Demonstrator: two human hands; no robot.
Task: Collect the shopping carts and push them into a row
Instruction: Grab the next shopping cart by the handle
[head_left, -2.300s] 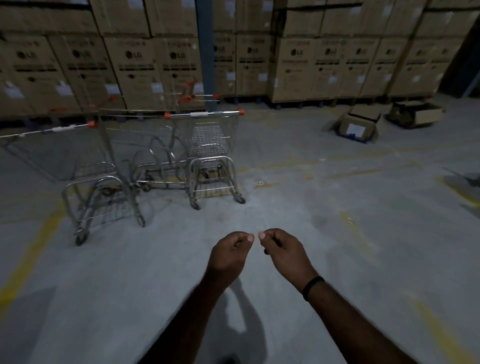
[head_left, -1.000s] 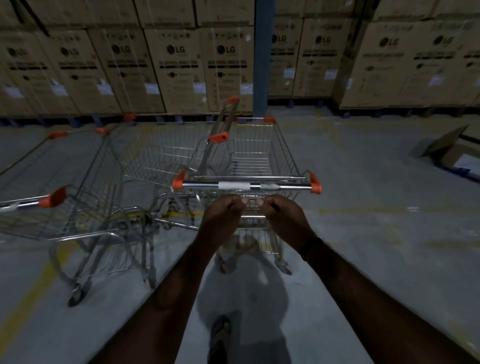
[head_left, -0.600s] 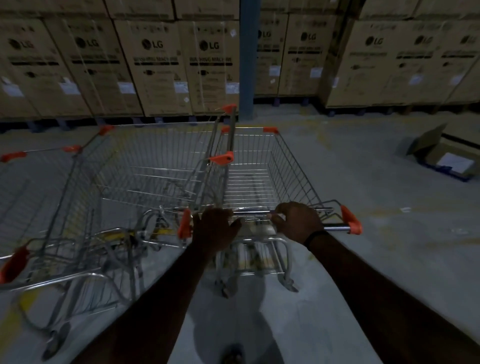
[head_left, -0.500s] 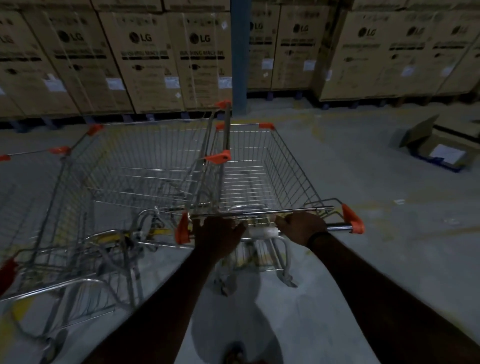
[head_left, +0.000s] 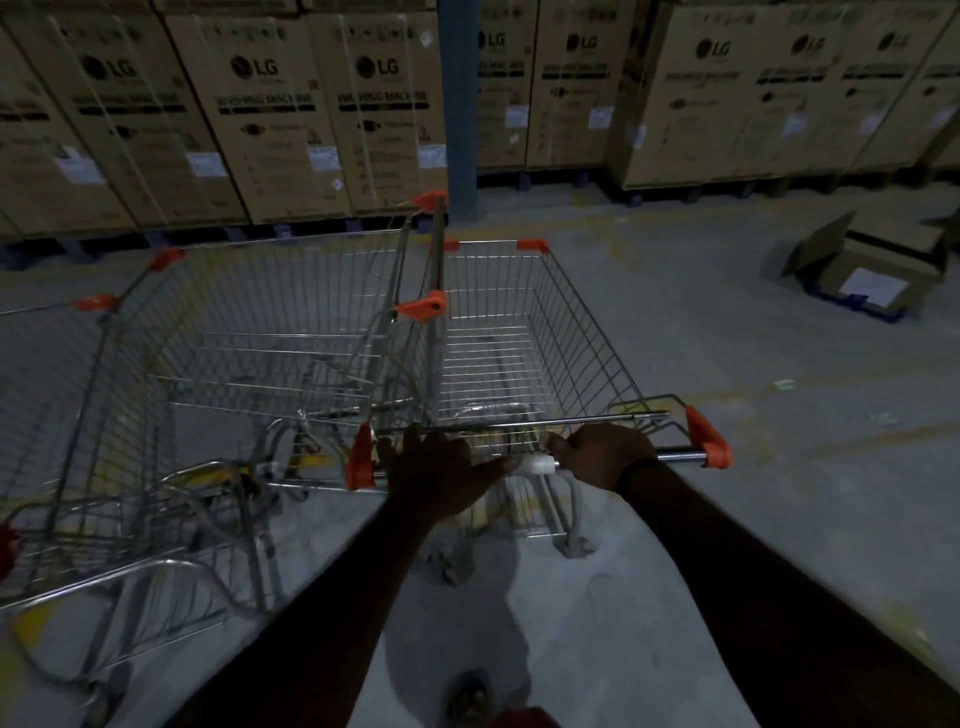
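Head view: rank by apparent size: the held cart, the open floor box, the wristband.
1. held cart
2. open floor box, farther off, so true size unsure
3. wristband, smallest

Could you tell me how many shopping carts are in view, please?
3 distinct: the centre cart, its handle held by the right hand; a second cart close on its left; a third cart cut off at far left. Overlapping wire may hide another.

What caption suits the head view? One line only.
Left hand rests on and right hand grips a shopping cart's handle beside other carts.
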